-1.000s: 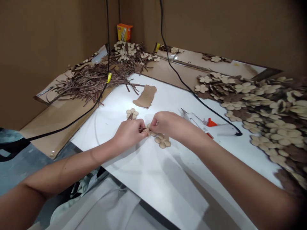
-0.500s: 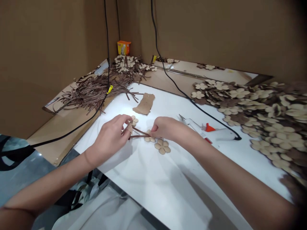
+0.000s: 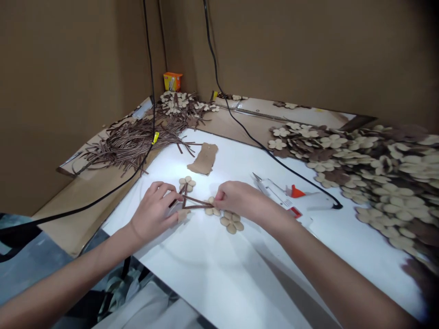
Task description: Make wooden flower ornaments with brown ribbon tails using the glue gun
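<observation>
Thin brown cord (image 3: 196, 207) lies bent in narrow angles on the white board, between a beige felt flower (image 3: 187, 183) and a second beige flower (image 3: 213, 210). My left hand (image 3: 156, 208) has its curled fingertips on the cord's left part; a small tan scrap (image 3: 184, 215) sits at the thumb tip. With its fingers pinched, my right hand (image 3: 236, 198) presses the cord's right end onto the second flower, partly covering it. A third beige flower (image 3: 232, 222) rests just below, near that hand.
A white glue gun (image 3: 279, 194) lies right of my right hand, its black cable (image 3: 247, 132) crossing the board. Farther back is a torn brown cardboard piece (image 3: 205, 158). Heaped cords (image 3: 126, 144) lie left, piled flowers (image 3: 384, 178) right, and an orange box (image 3: 173, 82) in the corner.
My left hand has moved slightly down and left, uncovering the far flower and more of the cord. The tan scrap has come down with the thumb. My right hand keeps its pinch.
</observation>
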The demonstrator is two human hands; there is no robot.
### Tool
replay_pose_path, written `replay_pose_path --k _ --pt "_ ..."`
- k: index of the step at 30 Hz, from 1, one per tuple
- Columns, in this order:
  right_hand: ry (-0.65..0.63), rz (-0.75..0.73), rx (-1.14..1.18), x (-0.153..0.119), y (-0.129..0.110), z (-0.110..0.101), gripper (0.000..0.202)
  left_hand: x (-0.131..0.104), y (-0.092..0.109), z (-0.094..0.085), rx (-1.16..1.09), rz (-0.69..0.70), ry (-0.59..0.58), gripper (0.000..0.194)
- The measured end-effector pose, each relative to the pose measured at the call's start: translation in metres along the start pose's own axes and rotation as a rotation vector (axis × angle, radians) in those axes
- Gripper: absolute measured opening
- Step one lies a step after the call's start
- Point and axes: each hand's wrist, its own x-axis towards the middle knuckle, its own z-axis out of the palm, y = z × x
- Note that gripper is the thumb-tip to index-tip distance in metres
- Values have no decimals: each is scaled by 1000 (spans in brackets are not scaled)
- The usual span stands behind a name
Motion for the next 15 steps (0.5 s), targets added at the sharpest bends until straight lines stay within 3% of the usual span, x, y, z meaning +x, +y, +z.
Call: replay_pose_path --k 6,15 --pt "-15 35 229 -6 7 9 10 6 10 7 -199 -150 -33 10" --pt "65 3 211 -10 6 18 7 7 12 6 -317 -259 -100 10"
